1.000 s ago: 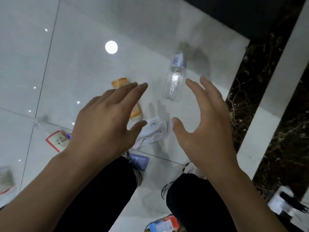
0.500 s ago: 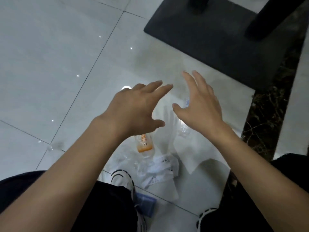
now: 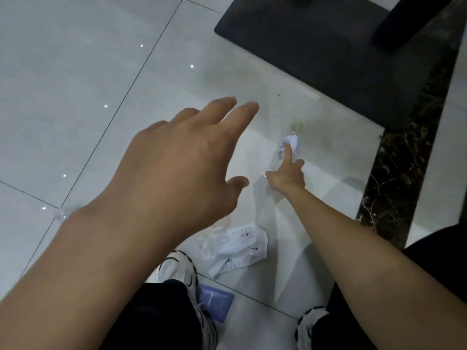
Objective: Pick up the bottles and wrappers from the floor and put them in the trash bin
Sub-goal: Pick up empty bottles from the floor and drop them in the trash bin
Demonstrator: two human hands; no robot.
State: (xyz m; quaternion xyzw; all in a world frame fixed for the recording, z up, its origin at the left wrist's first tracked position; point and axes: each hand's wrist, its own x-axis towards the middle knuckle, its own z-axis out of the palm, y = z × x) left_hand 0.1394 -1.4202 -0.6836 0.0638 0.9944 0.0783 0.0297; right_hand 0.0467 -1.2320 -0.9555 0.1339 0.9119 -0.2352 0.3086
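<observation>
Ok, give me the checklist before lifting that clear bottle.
1. Right hand at bottle: ok, index finger touches its label.
2. Grip closed round bottle: cannot tell.
3. Left hand free: ok, open, holding nothing.
4. Bin in view: not ok, not shown.
5. Wrapper collected: not ok, lies on the floor.

White sneakers [image 3: 182, 271] stand on pale floor tiles [image 3: 75, 72], well apart from a dark flat base [image 3: 328, 59].
</observation>
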